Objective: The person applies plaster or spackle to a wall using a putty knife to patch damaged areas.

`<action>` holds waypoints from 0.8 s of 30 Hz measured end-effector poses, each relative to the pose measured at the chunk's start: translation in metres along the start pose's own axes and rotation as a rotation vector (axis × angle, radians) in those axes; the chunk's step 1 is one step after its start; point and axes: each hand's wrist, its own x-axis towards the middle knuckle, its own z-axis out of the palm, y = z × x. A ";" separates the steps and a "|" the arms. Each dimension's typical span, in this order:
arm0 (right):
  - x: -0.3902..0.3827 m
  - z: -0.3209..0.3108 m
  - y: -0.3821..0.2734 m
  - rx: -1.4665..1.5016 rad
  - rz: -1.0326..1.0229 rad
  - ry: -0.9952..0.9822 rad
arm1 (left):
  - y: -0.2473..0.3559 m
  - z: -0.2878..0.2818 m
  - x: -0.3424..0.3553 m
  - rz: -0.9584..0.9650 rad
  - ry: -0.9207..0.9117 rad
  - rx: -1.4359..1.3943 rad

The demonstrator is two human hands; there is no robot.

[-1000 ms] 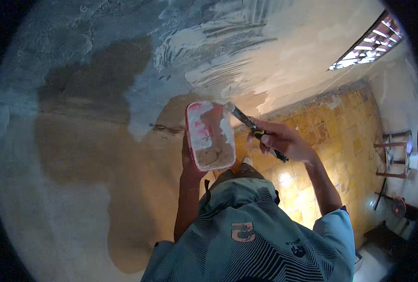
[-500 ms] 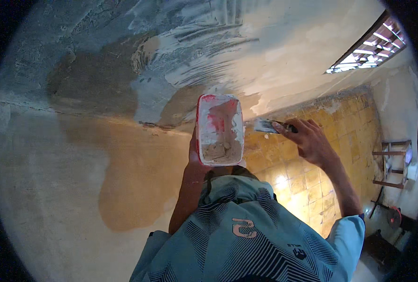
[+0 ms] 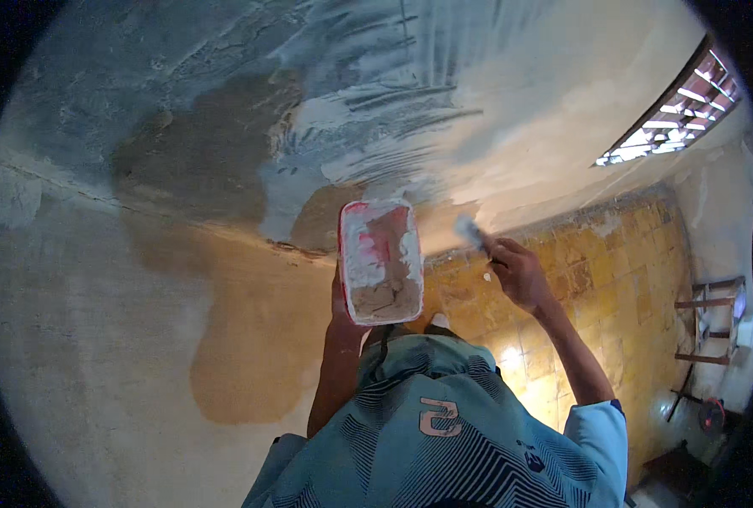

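A red plastic tub [image 3: 361, 254] with a white-smeared rim hangs in front of my chest, its mouth facing me. Beige putty [image 3: 385, 298] lies in its lower end, and more is smeared along its inner walls. My left hand [image 3: 340, 306] grips it from the left side and behind, with most of its fingers hidden. To the right of the tub, my right hand [image 3: 520, 273] is closed around a putty knife [image 3: 471, 230]. The knife's pale, coated blade is blurred and points up and left toward the wall, apart from the tub.
The wall [image 3: 444, 127] ahead carries grey, white streaked and damp brown patches. A cracked edge [image 3: 292, 249] runs left of the tub. Yellow floor tiles [image 3: 579, 296] stretch to the right, with a wooden stool-like frame [image 3: 708, 322] and a barred window [image 3: 673, 110] beyond.
The tub has shifted slightly down and left in view. My right hand has come left and down a little, and the knife has turned from lying nearly level to pointing up and left.
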 end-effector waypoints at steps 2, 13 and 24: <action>0.010 0.002 -0.008 0.200 0.229 0.144 | 0.013 -0.017 -0.006 -0.086 -0.213 -0.115; 0.154 -0.011 -0.198 0.402 -0.034 0.347 | 0.061 0.002 -0.034 0.087 -0.002 0.087; 0.167 0.046 -0.188 0.200 0.003 0.259 | 0.084 -0.019 -0.061 0.129 0.208 0.107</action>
